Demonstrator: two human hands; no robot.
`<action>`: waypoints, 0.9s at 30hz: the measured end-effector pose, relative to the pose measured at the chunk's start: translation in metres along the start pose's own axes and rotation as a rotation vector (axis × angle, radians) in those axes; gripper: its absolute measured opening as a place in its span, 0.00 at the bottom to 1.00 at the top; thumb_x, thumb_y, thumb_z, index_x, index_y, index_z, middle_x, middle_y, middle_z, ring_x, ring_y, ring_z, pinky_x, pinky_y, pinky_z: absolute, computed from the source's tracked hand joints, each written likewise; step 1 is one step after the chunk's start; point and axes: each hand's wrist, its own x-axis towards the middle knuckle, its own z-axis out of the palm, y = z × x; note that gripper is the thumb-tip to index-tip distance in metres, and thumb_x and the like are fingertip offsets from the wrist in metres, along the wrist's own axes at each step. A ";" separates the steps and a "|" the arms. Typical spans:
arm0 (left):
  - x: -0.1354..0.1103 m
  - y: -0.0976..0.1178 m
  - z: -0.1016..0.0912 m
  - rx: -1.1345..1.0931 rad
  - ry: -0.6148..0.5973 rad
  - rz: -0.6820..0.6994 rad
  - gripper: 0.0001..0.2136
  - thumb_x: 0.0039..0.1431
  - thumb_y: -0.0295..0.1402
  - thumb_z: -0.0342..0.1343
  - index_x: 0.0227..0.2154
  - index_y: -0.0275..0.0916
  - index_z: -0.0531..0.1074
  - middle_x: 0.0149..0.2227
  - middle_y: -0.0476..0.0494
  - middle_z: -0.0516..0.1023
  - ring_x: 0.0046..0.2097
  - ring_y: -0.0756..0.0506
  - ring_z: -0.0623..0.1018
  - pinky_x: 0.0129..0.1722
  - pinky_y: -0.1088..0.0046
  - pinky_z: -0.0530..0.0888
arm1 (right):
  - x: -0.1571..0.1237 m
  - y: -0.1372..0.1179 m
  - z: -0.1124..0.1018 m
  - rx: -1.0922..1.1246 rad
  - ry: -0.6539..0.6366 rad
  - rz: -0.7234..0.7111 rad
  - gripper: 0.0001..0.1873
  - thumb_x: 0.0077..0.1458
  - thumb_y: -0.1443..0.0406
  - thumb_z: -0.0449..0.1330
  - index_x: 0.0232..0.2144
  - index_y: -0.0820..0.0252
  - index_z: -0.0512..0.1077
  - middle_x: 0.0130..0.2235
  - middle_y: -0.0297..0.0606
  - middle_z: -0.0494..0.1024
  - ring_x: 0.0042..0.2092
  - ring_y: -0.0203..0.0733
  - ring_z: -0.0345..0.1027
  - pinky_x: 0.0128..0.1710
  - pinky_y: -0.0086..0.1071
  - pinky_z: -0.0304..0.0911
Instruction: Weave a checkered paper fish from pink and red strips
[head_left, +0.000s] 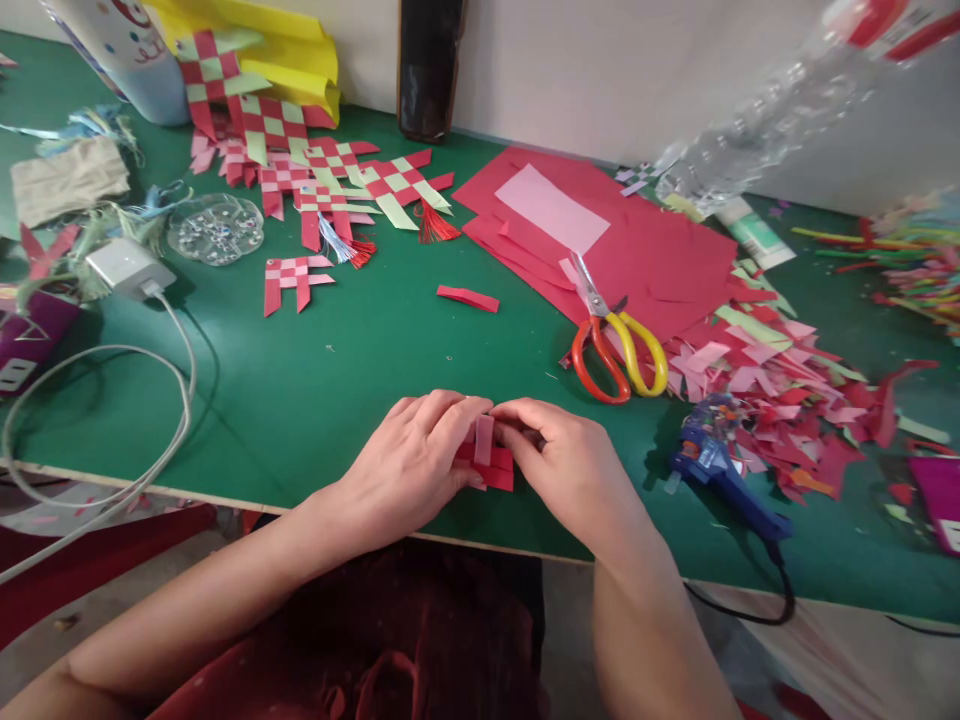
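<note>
Near the front edge of the green table, both my hands are closed round a small piece of red and pink paper strips [491,472]. My left hand [420,450] holds its left side, with the thumb low on the strips. At the upper right, my right hand [566,455] pinches with thumb and forefinger beside an upright pink strip. Part of the paper is hidden under the fingers. A loose red paper strip [468,298] lies beyond my hands. Scissors [600,335] with one red and one yellow handle rest to the right, blades pointing away.
Several woven paper fish [401,182] lie at the back left near a bead tray [216,230]. Red paper sheets [675,250] are stacked at the back. Paper scraps [795,400] and a blue glue gun [720,470] are on the right. A white cable [187,400] loops at left.
</note>
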 end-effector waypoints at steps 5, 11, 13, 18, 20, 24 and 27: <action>-0.001 -0.004 -0.010 -0.106 -0.038 0.016 0.12 0.63 0.28 0.55 0.48 0.37 0.62 0.48 0.38 0.72 0.49 0.43 0.75 0.47 0.62 0.75 | -0.011 0.006 -0.005 -0.016 0.185 0.024 0.10 0.63 0.62 0.54 0.41 0.55 0.75 0.36 0.35 0.81 0.34 0.39 0.76 0.32 0.31 0.67; -0.014 -0.018 -0.019 -0.084 -0.062 0.198 0.07 0.67 0.26 0.47 0.39 0.38 0.71 0.43 0.43 0.74 0.47 0.46 0.73 0.49 0.67 0.73 | -0.049 0.004 0.008 -0.081 0.384 -0.177 0.04 0.59 0.67 0.60 0.38 0.56 0.74 0.36 0.36 0.78 0.38 0.39 0.72 0.39 0.34 0.69; -0.021 -0.023 -0.020 -0.021 -0.038 0.204 0.08 0.67 0.24 0.48 0.41 0.38 0.72 0.43 0.43 0.74 0.49 0.45 0.71 0.51 0.65 0.72 | -0.062 0.001 0.016 -0.121 0.386 -0.242 0.05 0.57 0.70 0.62 0.37 0.57 0.74 0.35 0.36 0.77 0.38 0.39 0.69 0.41 0.36 0.68; -0.032 -0.030 -0.016 0.066 -0.017 0.219 0.11 0.67 0.25 0.49 0.47 0.39 0.73 0.46 0.44 0.77 0.49 0.45 0.72 0.51 0.64 0.73 | -0.079 -0.007 0.031 -0.238 0.389 -0.200 0.06 0.55 0.70 0.64 0.37 0.58 0.76 0.36 0.39 0.76 0.40 0.43 0.65 0.41 0.40 0.65; -0.033 -0.032 -0.014 0.090 -0.006 0.234 0.11 0.66 0.26 0.50 0.48 0.40 0.73 0.46 0.45 0.77 0.50 0.45 0.73 0.51 0.64 0.74 | -0.080 -0.011 0.036 -0.268 0.401 -0.194 0.07 0.56 0.69 0.64 0.38 0.58 0.77 0.37 0.40 0.76 0.41 0.44 0.63 0.41 0.41 0.64; -0.034 -0.034 -0.011 0.114 0.006 0.254 0.11 0.66 0.27 0.51 0.48 0.41 0.73 0.46 0.45 0.77 0.51 0.45 0.73 0.51 0.65 0.74 | -0.077 -0.016 0.043 -0.255 0.399 -0.195 0.08 0.57 0.68 0.63 0.40 0.56 0.78 0.38 0.40 0.76 0.41 0.44 0.62 0.42 0.42 0.62; -0.034 -0.033 -0.012 0.124 0.009 0.256 0.11 0.66 0.27 0.51 0.48 0.40 0.73 0.46 0.44 0.77 0.50 0.44 0.73 0.51 0.65 0.75 | -0.076 -0.016 0.043 -0.211 0.391 -0.195 0.08 0.57 0.68 0.62 0.40 0.55 0.77 0.38 0.39 0.75 0.41 0.44 0.63 0.42 0.41 0.62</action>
